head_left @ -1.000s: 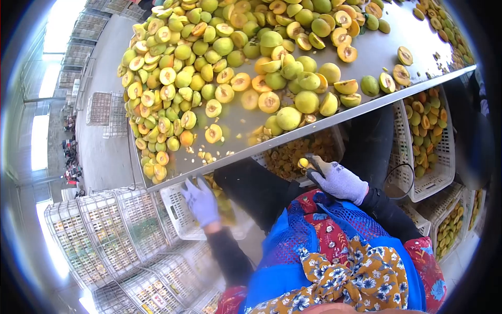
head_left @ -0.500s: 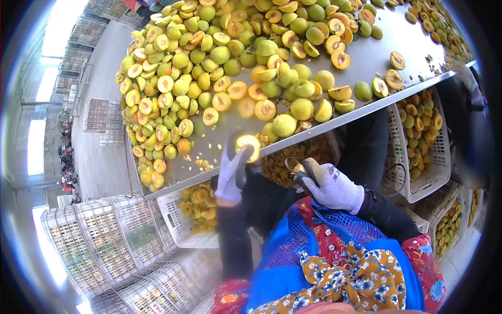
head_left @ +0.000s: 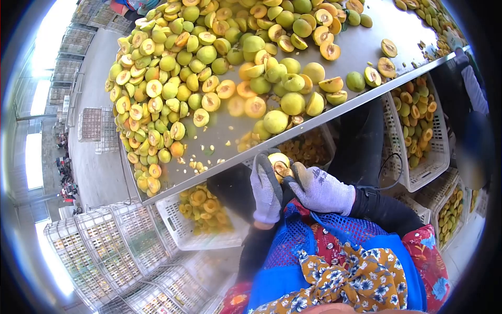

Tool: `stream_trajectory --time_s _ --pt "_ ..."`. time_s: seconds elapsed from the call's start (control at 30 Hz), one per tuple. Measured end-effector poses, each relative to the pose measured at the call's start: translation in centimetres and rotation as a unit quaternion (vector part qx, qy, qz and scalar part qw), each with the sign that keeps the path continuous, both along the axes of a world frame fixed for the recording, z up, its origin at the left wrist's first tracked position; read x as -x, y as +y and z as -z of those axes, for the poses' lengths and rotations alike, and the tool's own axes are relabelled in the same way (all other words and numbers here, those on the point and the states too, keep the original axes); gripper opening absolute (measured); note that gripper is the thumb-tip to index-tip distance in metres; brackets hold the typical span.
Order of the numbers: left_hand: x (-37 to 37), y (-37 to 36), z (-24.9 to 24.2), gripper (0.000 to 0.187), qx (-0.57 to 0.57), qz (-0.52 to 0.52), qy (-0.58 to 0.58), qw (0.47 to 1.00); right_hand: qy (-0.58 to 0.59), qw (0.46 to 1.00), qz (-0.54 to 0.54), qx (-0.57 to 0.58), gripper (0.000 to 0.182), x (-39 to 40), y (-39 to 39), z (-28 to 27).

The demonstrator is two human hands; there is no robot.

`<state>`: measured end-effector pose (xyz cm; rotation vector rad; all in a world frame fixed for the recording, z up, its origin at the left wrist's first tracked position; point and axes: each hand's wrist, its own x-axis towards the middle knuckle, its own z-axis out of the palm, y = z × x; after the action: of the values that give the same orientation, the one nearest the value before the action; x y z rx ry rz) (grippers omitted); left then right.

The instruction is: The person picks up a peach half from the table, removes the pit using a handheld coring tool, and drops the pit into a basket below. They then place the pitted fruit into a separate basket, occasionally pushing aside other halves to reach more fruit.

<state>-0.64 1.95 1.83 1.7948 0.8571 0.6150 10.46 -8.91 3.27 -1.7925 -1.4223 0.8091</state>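
Note:
My left hand [head_left: 265, 189], in a grey-lilac glove with dark fingertips, grips a halved yellow peach [head_left: 278, 158] just in front of the table edge. The cut face with its brown centre is turned towards my right hand [head_left: 327, 191]. That hand, gloved alike, is closed, its fingertips against the fruit. A small tool with a curved metal loop showed in it earlier; now the fingers and fruit mostly hide it. Beyond both hands, a heap of whole-looking and halved yellow-green peaches [head_left: 170, 78] covers much of the steel table [head_left: 217, 123].
Below the table edge stand white plastic crates of peach halves, one at the left [head_left: 178, 225], one at the right [head_left: 413, 180]. Stacked wire-framed crates [head_left: 104, 246] fill the lower left. At the far right, a co-worker's gloved hand [head_left: 455, 39] is over the table.
My left hand has brought the peach half from over the table edge back to my right hand, and the two now meet at the fruit. The view has shifted slightly.

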Motion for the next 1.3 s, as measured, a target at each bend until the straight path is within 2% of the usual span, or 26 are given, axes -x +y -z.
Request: stream_trajectory --time_s 0.03,0.07,0.13,0.17,0.27,0.33,0.4,0.43,0.53,0.57,0.67,0.73,0.77,0.8,0.87,0.9,1.0,1.03,1.07,1.13,1.2,1.23,1.3 --pt "0.0 -0.2 1.0 0.038 0.085 -0.029 -0.04 0.995 -0.01 1.0 -0.011 -0.017 0.026 0.0 0.0 0.2" --pt "-0.1 -0.5 1.6 0.038 0.169 -0.057 -0.079 0.981 0.068 0.998 0.004 -0.01 0.026 -0.2 -0.1 0.4" --pt "-0.6 -1.1 1.6 0.037 0.128 -0.081 -0.089 0.984 0.224 0.974 0.03 0.005 0.027 -0.5 -0.2 0.8" --pt "-0.8 -1.2 1.8 0.036 0.09 -0.084 -0.083 0.989 0.256 0.966 0.012 -0.037 0.026 -0.6 -0.3 1.1" --pt "-1.2 -1.4 1.0 0.033 -0.006 -0.075 -0.036 0.997 0.42 0.9 0.008 0.111 0.02 -1.9 -0.1 -0.1" --pt "-1.4 -1.3 0.7 0.031 -0.025 -0.041 -0.003 0.999 0.185 0.982 -0.019 -0.044 0.024 -1.3 -0.8 2.3" --pt "-1.1 -0.7 1.1 0.029 -0.003 0.017 0.022 1.0 0.111 0.994 -0.005 -0.019 0.026 -1.3 -1.3 3.3" --pt "-1.3 -0.9 1.3 0.028 0.009 0.006 0.027 1.0 0.116 0.993 0.011 0.017 0.032 -1.1 -1.2 3.8" --pt "-1.2 -1.4 2.3 0.028 0.006 -0.021 0.028 0.999 0.397 0.914 0.049 0.06 0.03 -1.3 -1.2 2.2" --pt "-1.3 -1.8 2.4 0.028 -0.003 -0.025 0.013 1.0 0.454 0.888 0.019 0.068 0.031 -1.6 -1.5 2.0" --pt "-1.8 -1.8 2.4 0.03 -0.011 -0.025 -0.028 0.999 0.577 0.811 -0.027 0.089 0.034 -3.1 -1.6 1.2" --pt "-1.8 -1.7 2.4 0.031 0.021 -0.006 -0.04 0.999 0.618 0.778 0.011 0.111 0.035 -3.0 -1.8 0.3" --pt "-1.9 -1.3 2.9 0.035 0.038 0.01 -0.042 0.998 0.731 0.66 0.076 0.156 0.037 -2.9 -1.8 0.4" --pt "-2.0 -1.2 3.0 0.037 0.073 0.018 -0.079 0.994 0.82 0.548 0.035 0.163 0.037 -3.0 -1.8 1.0" --pt "-2.0 -1.5 3.0 0.041 0.147 0.036 -0.146 0.978 0.943 0.284 -0.046 0.165 0.038 -2.9 -1.9 2.8" --pt "-2.0 -1.6 3.0 0.043 0.2 0.04 -0.169 0.964 0.963 0.211 -0.057 0.156 0.04 -2.3 -2.0 3.1" --pt "-2.3 -2.1 3.0 0.048 0.295 0.041 -0.207 0.932 0.98 0.127 -0.093 0.121 0.04 -1.5 -2.1 3.9" --pt "-2.7 -2.2 2.8 0.049 0.289 0.033 -0.198 0.936 0.984 0.11 -0.068 0.121 0.039 -1.6 -2.2 3.5" --pt "-2.9 -2.2 2.6 0.05 0.283 0.025 -0.189 0.94 0.981 0.15 -0.048 0.111 0.039 -1.3 -2.3 3.4" --pt "-2.3 -1.6 4.0 0.053 0.15 -0.021 -0.101 0.983 0.968 0.231 -0.011 0.095 0.039 -0.9 -2.4 3.1" --pt "-0.2 -0.2 4.3 0.047 0.102 -0.078 -0.035 0.991 0.921 0.382 -0.068 0.047 0.04 -1.5 -2.9 1.2" --pt "0.8 0.5 4.4 0.044 0.081 -0.106 -0.001 0.991 0.905 0.418 -0.036 0.07 0.041 -2.1 -2.6 0.6" --pt "6.4 2.4 3.5 0.041 -0.08 -0.124 0.132 0.98 0.859 0.5 0.008 0.108 0.042 -2.9 -2.2 0.4"
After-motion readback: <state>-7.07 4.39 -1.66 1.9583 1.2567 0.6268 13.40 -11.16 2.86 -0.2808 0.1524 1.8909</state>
